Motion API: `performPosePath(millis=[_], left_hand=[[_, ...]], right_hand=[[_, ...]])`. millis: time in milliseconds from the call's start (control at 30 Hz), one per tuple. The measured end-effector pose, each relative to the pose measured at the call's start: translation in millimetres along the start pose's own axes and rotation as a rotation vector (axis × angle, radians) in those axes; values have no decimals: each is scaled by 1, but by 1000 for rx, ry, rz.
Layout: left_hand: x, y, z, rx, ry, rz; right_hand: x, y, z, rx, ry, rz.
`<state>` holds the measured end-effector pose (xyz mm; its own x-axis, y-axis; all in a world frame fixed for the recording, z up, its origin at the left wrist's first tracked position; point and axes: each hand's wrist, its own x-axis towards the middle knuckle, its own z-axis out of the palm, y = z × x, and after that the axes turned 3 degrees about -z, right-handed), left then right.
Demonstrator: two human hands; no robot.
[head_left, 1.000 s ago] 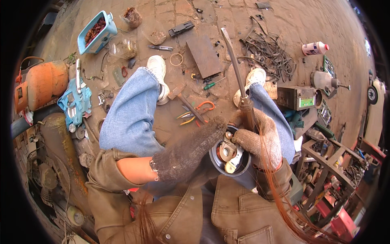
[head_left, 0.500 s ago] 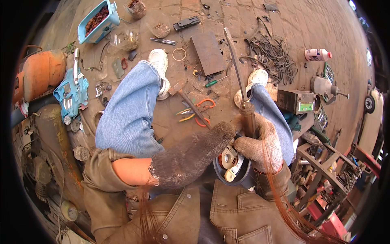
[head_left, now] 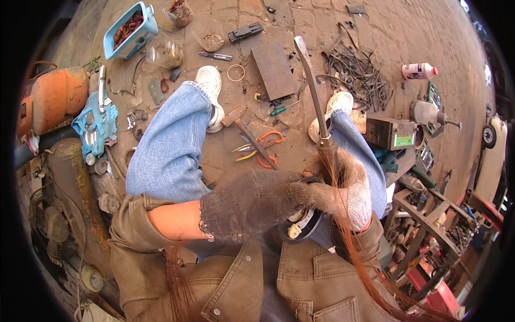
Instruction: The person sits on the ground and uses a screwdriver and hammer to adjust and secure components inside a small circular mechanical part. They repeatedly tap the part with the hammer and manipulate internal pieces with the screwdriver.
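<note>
Brick paving (head_left: 445, 37) below, gloves busy

Round black housing (head_left: 313, 227) at five o'clock! Looks rigid, fairly weighty, perhaps slick; best held by its outer rim, sparing the pale inner pieces (head_left: 294, 231). Right hand (head_left: 347, 190): fingers curled round the flat-bladed tool (head_left: 309, 75), tip near twelve. Left hand (head_left: 284, 196): fingers hidden, can't tell.

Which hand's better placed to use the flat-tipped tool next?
Right, likely: the right hand grips the flat-tipped tool by its handle; the left hand is at the round black housing.
</note>
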<state>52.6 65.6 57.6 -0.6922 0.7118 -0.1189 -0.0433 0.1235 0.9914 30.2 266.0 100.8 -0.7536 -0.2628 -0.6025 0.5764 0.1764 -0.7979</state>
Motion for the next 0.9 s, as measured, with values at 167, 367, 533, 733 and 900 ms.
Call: performPosePath(millis=[167, 367, 533, 733, 900], left_hand=[[-10, -16, 2, -902, -48, -347], [-9, -28, -6, -645, -28, -392], [1, -3, -17, -886, 35, -489], [23, 15, -14, -710, 120, -370], [25, 15, -12, -579, 150, -415]], right_hand=[[-3, 1, 4, -33, 97, -32], [-5, 4, 0, 115, 203, -158], [-9, 13, 0, 5, 310, -266], [-10, 17, 0, 8, 382, -320], [-11, 20, -1, 206, 247, -304]])
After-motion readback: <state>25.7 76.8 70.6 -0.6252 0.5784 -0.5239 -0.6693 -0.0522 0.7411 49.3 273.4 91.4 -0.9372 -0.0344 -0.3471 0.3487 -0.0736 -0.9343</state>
